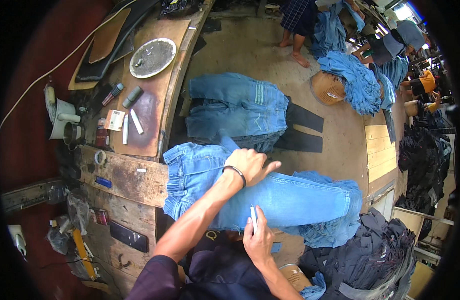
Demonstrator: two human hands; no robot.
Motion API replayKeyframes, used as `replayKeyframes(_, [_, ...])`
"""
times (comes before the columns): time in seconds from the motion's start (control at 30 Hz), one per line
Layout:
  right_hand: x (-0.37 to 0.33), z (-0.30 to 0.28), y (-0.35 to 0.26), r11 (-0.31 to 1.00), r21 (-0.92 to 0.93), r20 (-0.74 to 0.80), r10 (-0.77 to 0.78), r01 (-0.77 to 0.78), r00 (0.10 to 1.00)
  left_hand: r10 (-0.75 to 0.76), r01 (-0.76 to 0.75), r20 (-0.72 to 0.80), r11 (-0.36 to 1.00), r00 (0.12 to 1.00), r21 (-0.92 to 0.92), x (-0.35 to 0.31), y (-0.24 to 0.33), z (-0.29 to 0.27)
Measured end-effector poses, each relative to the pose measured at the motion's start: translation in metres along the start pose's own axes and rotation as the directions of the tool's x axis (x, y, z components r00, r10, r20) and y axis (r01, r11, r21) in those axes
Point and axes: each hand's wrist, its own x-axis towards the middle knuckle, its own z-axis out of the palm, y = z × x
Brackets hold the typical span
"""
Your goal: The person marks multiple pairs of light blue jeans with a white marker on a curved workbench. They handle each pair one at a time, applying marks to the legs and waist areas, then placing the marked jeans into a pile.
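A pair of light-blue jeans (300, 197) with an elastic waist lies across in front of me, its waistband to the left and the leg stretching right. My left hand (251, 165), a dark band at its wrist, rests on the jeans' upper edge. Its thumb sticks out to the right; the other fingers bend down, their tips hidden. Low on the near side of the jeans, my right hand (257, 235) is closed on a white pen-like tool (253, 215) with a thin tip pointing up. Beyond lies a stack of darker blue jeans (235, 107) with pale stripes.
A wooden bench (125, 172) at left bears a round tray (152, 57), white sticks (125, 129), a phone (128, 236) and a blue lighter-like object (103, 182). Dark garments (365, 255) are heaped at lower right. Denim covers a drum (326, 89) farther off; other people work beyond.
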Motion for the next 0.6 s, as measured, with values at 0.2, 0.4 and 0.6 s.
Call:
replayKeyframes(0.2, [0.031, 0.018, 0.01, 0.988, -0.078, -0.088, -0.139, 0.132, 0.986, 0.259, -0.258, -0.006, 0.964, 0.966, 0.06, 0.047, -0.018, -0.008])
replayKeyframes(0.4, [0.046, 0.023, 0.01, 0.992, -0.066, -0.075, -0.109, 0.104, 0.991, 0.293, -0.291, -0.061, 0.956, 0.954, 0.043, 0.052, -0.026, 0.008])
replayKeyframes(0.6, [0.02, 0.009, -0.001, 1.0, -0.027, 0.004, -0.015, 0.015, 1.0, 0.295, -0.294, -0.089, 0.955, 0.951, 0.024, 0.052, -0.028, 0.007])
